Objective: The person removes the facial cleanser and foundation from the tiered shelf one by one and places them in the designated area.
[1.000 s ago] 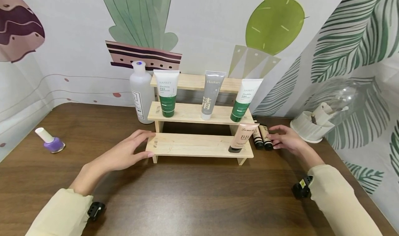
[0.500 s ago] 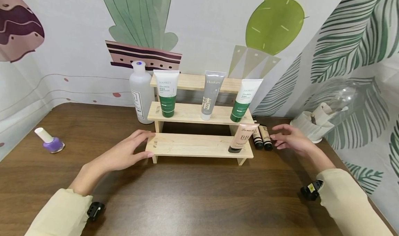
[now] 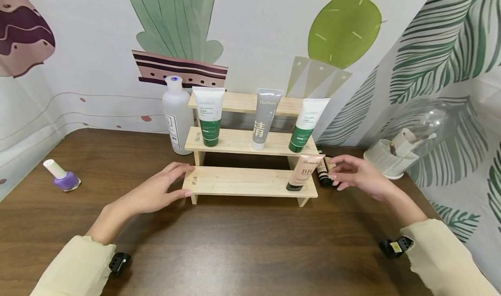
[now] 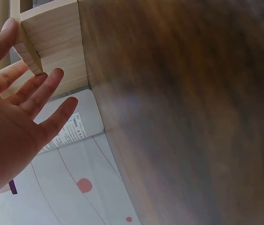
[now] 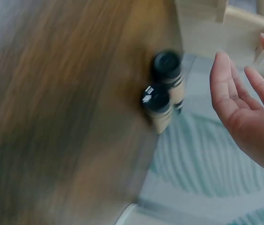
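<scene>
My left hand (image 3: 156,189) touches the left end of the lower tier of a wooden display rack (image 3: 242,182) with thumb and index finger; its other fingers spread loosely. The left wrist view shows the thumb on the board's edge (image 4: 29,51). My right hand (image 3: 362,176), fingers loosely bent and holding nothing, hovers over two black-capped tubes (image 5: 157,99) lying right of the rack; it partly covers them in the head view. A pink BB cream tube (image 3: 303,174) stands at the lower tier's right end. On the middle tier stand two green-and-white tubes (image 3: 210,118) and a grey tube (image 3: 266,120).
A translucent bottle (image 3: 178,113) stands behind the rack's left side. Purple nail polish (image 3: 66,181) is at far left. A white holder (image 3: 393,157) with a clear dome stands at back right, near the patterned wall cloth.
My right hand first drew back to the right from the black-capped tubes, then came back left above them. The left hand and the rack have stayed put.
</scene>
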The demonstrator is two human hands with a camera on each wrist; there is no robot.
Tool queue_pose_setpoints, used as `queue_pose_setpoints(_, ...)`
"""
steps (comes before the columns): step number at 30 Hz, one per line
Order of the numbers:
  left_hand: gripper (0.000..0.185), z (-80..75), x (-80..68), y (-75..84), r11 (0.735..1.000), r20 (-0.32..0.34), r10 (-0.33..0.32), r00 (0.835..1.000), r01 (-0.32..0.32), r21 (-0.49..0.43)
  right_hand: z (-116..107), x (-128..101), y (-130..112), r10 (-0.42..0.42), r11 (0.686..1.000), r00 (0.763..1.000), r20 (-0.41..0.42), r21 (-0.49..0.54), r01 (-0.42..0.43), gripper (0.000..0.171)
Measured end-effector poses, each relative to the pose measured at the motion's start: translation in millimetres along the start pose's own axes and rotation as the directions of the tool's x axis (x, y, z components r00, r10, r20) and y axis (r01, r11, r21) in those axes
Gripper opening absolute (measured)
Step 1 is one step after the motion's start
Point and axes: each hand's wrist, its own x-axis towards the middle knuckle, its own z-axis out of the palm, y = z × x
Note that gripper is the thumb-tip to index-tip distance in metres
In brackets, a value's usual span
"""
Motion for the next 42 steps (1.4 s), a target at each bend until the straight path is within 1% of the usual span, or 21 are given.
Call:
queue_pose_setpoints(5,0.054,-0.7,0.3,-0.6,1.0,0.005,-0.009,1.0,0.009,-0.005,13,-4,-16,-0.106,0.994,0.993,0.058,-0.019,0.107,0.029)
queue_pose_setpoints(9,0.054,-0.4,0.3,-0.2,1.0,0.007,-0.013,1.0,0.013,-0.012,24,-7,-28,-0.158,0.987,0.985,0.065,-0.017,0.159,0.029)
queue_pose_setpoints(12,0.054,-0.4,0.0,0.2,1.0,0.006,-0.012,1.0,0.013,-0.011,32,-8,-35,-0.179,0.982,0.982,0.052,-0.047,0.182,0.03)
queue_pose_setpoints(18,0.054,-0.9,0.2,0.3,1.0,0.004,-0.013,1.0,0.013,-0.008,47,-9,-47,-0.242,0.955,0.97,-0.014,-0.178,0.235,0.026)
queue_pose_setpoints(23,0.054,-0.8,0.1,-0.2,1.0,0.003,-0.009,1.0,0.009,-0.008,55,-8,-50,-0.286,0.944,0.957,-0.049,-0.185,0.273,0.025)
queue_pose_setpoints(31,0.054,-0.9,0.4,-0.6,1.0,0.006,-0.012,1.0,0.012,-0.014,63,-6,-49,-0.295,0.949,0.952,-0.084,-0.146,0.281,0.025)
queue_pose_setpoints(38,0.054,-1.0,0.3,-0.8,1.0,0.012,-0.014,1.0,0.014,-0.008,67,-3,-46,-0.264,0.952,0.957,-0.116,-0.188,0.24,0.023)
queue_pose_setpoints(42,0.054,-0.4,0.5,-0.8,1.0,0.011,-0.015,1.0,0.015,-0.007,68,-2,-45,-0.256,0.956,0.959,-0.118,-0.18,0.233,0.026)
